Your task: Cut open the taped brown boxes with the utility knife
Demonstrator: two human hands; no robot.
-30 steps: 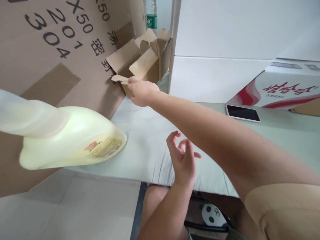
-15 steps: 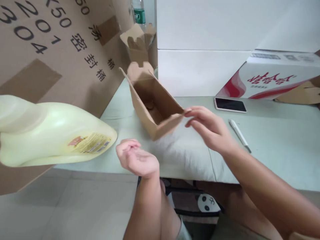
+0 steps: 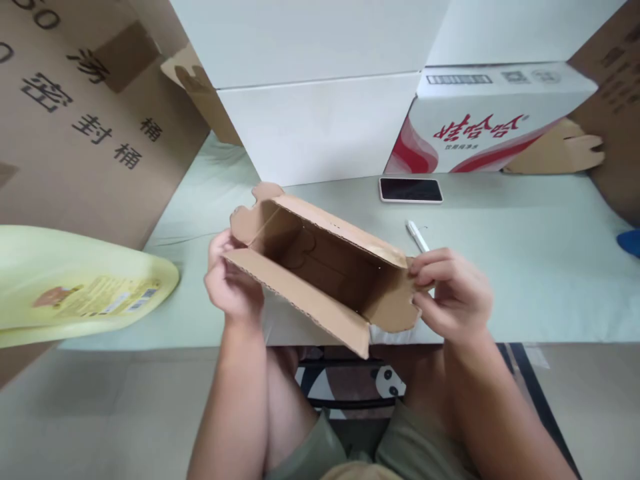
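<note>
Left hand (image 3: 233, 283): fingers are clamping the left end of the cardboard box (image 3: 325, 267).
Right hand (image 3: 457, 293): fingers are pinching its right end flap.
Cardboard box: brown, gaping upward with flaps spreading, it is slanting above the tabletop (image 3: 540, 267), one corner crossing the near edge.
Room: tabletop is stretching rightward past the pen (image 3: 417, 237); white boxes (image 3: 320, 127) are walling the back.

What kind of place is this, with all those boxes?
Probably an indoor work or storage corner, though I can't be sure. White boxes stand along a pale green table, a big printed carton is at the left, and the hands hold an open cardboard box.
</note>
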